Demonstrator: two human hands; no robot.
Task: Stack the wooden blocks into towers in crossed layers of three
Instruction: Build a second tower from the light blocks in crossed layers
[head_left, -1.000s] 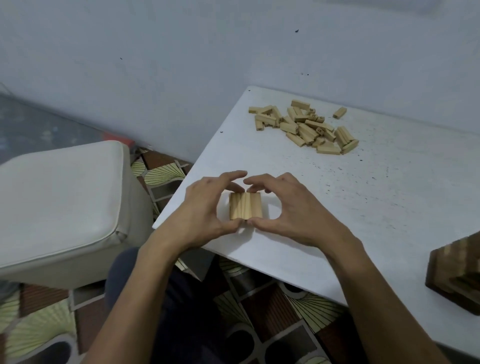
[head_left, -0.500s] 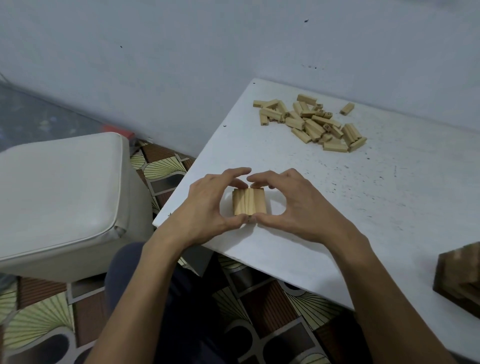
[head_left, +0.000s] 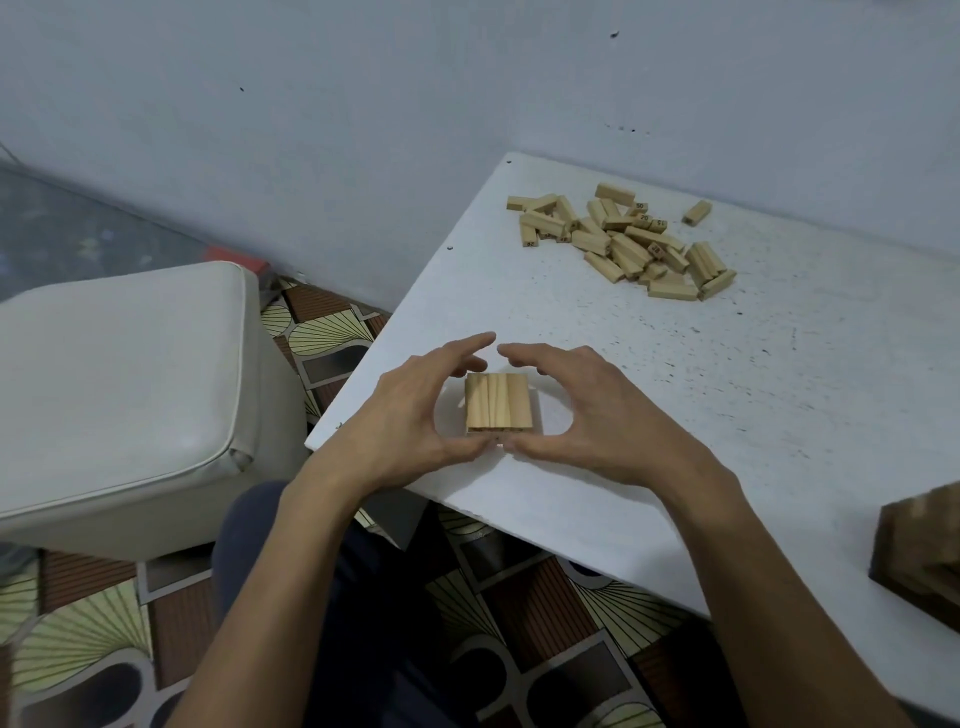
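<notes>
A low stack of wooden blocks (head_left: 500, 401) stands near the front left corner of the white table (head_left: 753, 395); its top layer is three blocks side by side, pointing away from me. My left hand (head_left: 415, 415) and right hand (head_left: 597, 415) cup the stack from either side. Both thumbs touch its near edge. The fingers arch over its far edge, with the index fingertips lifted clear and nearly meeting. A pile of several loose wooden blocks (head_left: 623, 244) lies at the back of the table.
A dark wooden block structure (head_left: 919, 551) stands at the table's right edge, cut off by the frame. A white cushioned stool (head_left: 119, 384) sits left of the table. The wall runs close behind, and patterned floor shows below.
My index fingers have lifted off the stack's far edge and spread a little. The thumbs stay at the near edge. The view has shifted slightly.
</notes>
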